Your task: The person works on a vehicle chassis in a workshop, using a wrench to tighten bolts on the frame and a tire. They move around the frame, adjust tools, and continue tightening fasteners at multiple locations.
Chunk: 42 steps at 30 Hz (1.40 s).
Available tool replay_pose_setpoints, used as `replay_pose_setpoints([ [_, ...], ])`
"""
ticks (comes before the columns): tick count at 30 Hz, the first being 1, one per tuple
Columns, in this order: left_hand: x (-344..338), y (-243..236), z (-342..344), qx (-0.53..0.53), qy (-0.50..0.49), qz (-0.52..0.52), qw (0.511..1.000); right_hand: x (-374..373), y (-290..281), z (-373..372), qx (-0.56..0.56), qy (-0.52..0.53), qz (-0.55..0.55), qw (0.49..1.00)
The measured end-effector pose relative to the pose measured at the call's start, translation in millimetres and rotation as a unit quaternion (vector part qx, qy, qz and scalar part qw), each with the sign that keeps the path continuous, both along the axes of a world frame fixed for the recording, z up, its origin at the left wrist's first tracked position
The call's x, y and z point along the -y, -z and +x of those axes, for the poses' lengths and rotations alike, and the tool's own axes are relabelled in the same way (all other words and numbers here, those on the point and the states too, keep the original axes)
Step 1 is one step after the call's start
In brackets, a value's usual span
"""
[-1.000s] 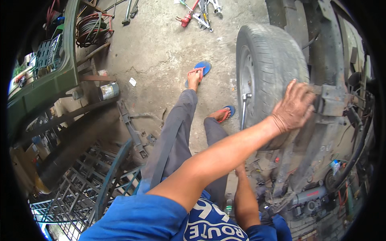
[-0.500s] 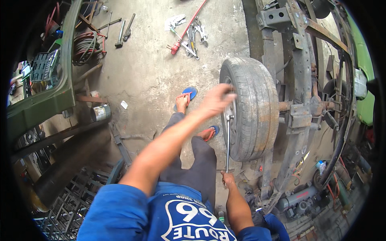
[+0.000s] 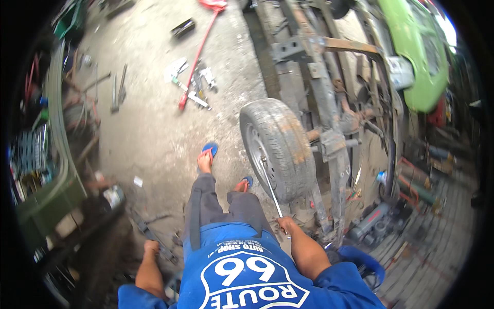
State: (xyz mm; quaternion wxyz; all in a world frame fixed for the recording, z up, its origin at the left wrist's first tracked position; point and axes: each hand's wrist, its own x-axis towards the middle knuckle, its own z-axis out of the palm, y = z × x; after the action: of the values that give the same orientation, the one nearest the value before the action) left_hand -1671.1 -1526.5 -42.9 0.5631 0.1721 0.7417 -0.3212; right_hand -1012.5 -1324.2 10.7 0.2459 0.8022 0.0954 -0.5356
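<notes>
My right hand (image 3: 286,224) is wrapped around the lower end of a long chrome socket wrench (image 3: 273,192). The wrench slants up to the middle of a wheel, where its head sits at the hub and lug nut area. That wheel, a worn black tire (image 3: 280,136) on a grey steel rim (image 3: 253,140), stands upright on an axle of a bare vehicle frame (image 3: 332,154). Away to the left, my left hand (image 3: 151,247) hangs low beside my body, over dark metal parts; its fingers are hidden from above.
Several wrenches (image 3: 198,85) lie on the concrete by a red-handled tool (image 3: 198,56). A green body panel (image 3: 56,190) and a can (image 3: 113,196) are at left. An air compressor (image 3: 368,221) sits at lower right; a green vehicle (image 3: 419,62) stands beyond the frame.
My left hand has swung from in front of the wheel down to my left side. My right hand keeps its hold on the wrench. The view has turned rightward.
</notes>
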Motion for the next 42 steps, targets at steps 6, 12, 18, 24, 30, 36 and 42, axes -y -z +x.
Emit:
replay_pose_setpoints([
  [6,-276.9,-14.6,100.8,0.142,-0.077,0.369,0.915,10.0,-13.5,-14.3,-0.008,-0.096,0.039,0.995],
  [12,-465.2,-125.0,199.6,0.245,-0.083,0.5,0.826,20.0,-8.1,-10.6,-0.054,-0.045,0.094,0.993],
  [18,-463.3,-105.8,220.7,0.243,0.068,0.41,0.877,41.7,-7.7,-4.0,-0.029,0.004,0.15,0.988],
  [24,-381.1,-102.4,212.7,0.16,0.127,0.257,0.945,55.9,5.5,5.8,-0.027,0.041,0.155,0.987],
  [30,-346.6,-134.9,212.6,0.109,0.174,0.253,0.946,65.0,24.9,22.5,-0.042,0.028,0.164,0.985],
  [36,-352.4,-118.3,214.4,0.15,0.069,0.279,0.946,51.2,3.3,32.8,-0.051,-0.028,0.18,0.982],
  [42,-364.0,-113.1,234.6,0.202,0.09,0.317,0.922,54.4,0.8,20.1,-0.036,-0.02,0.207,0.977],
])
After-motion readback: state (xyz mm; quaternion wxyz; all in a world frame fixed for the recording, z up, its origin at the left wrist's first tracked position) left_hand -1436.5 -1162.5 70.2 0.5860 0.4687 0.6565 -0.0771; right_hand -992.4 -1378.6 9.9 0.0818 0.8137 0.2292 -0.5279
